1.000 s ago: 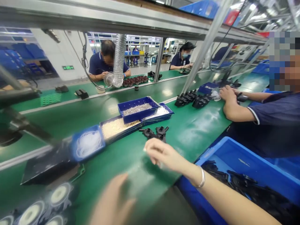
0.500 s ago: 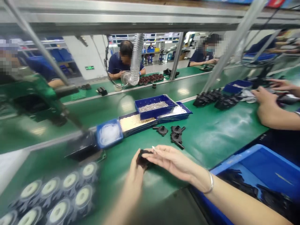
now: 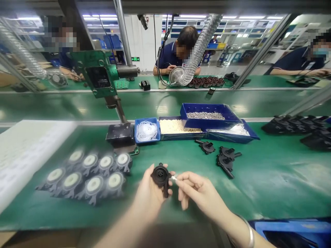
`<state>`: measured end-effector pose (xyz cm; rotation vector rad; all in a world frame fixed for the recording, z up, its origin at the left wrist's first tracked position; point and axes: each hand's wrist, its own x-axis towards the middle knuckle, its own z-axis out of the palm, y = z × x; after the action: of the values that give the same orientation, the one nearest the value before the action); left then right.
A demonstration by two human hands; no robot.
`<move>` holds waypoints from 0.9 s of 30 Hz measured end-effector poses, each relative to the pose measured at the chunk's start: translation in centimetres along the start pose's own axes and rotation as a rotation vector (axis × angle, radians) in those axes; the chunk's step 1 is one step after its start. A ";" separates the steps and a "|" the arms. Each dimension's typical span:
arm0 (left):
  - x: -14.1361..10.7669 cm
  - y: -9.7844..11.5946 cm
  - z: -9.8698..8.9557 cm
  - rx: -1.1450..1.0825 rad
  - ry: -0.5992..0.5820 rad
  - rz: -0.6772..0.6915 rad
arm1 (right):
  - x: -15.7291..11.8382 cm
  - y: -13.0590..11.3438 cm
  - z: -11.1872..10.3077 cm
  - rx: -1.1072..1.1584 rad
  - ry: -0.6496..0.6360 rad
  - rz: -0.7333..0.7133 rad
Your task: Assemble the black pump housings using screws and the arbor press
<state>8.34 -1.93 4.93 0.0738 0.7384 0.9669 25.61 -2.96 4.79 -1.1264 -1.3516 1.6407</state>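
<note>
My left hand holds a round black plastic pump housing, its hollow side facing up and its spout pointing down toward me. Between the thumb and fingertips of my right hand is a small white part, close to the housing's right edge. Whether the two pieces touch, I cannot tell. Beyond my right hand lie several like black housings with spouts. Left of my hands stand rows of black parts with pale round centres.
Blue bins hold white rings, cream pieces, metal pins and white bits. A green-headed press rises at left. More black parts lie at right, above a blue crate. Co-workers sit opposite.
My view has swung left and levelled. The black housing now shows its hollow face, and my right hand has drawn back to its right side, still pinching the white part.
</note>
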 end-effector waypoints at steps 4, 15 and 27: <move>0.0 -0.6 0.2 0.037 -0.013 0.027 | -0.2 0.7 0.4 -0.184 0.020 -0.071; 0.3 -1.4 -0.2 0.045 -0.076 0.005 | -0.7 0.6 1.1 -0.517 0.103 -0.280; -0.3 -2.8 -0.6 0.538 -0.012 0.357 | -0.7 2.1 0.9 -0.790 0.153 -0.371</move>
<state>9.89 -3.95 3.66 0.7002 0.9789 1.0790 25.00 -4.35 2.89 -1.2808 -2.0295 0.7330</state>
